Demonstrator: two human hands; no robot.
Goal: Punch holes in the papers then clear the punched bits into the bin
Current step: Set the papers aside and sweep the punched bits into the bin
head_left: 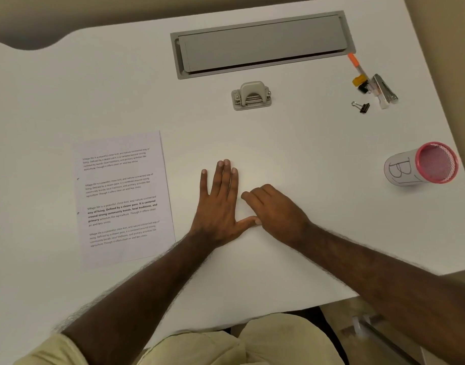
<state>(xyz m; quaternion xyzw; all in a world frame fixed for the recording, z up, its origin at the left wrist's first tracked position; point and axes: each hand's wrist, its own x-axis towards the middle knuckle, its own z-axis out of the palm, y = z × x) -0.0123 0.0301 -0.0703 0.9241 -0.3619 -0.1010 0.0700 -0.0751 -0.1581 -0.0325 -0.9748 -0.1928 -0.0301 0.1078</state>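
Note:
A stack of printed papers [123, 198] lies flat on the white desk [292, 143] at the left, with two punched holes along its left edge. The grey hole punch [251, 96] stands further back at the centre, apart from both hands. A pink-rimmed mesh cup labelled as the bin [423, 164] lies tilted at the right. My left hand [220, 204] rests flat on the desk with straight fingers, just right of the papers. My right hand [276, 209] rests beside it, fingers loosely curled on the desk surface, holding nothing visible.
A grey cable-tray lid [263, 43] is set into the desk at the back. An orange-capped pen [356, 65], a stapler [384, 89] and black binder clips [363, 107] sit at the back right. The desk's front edge runs near my lap.

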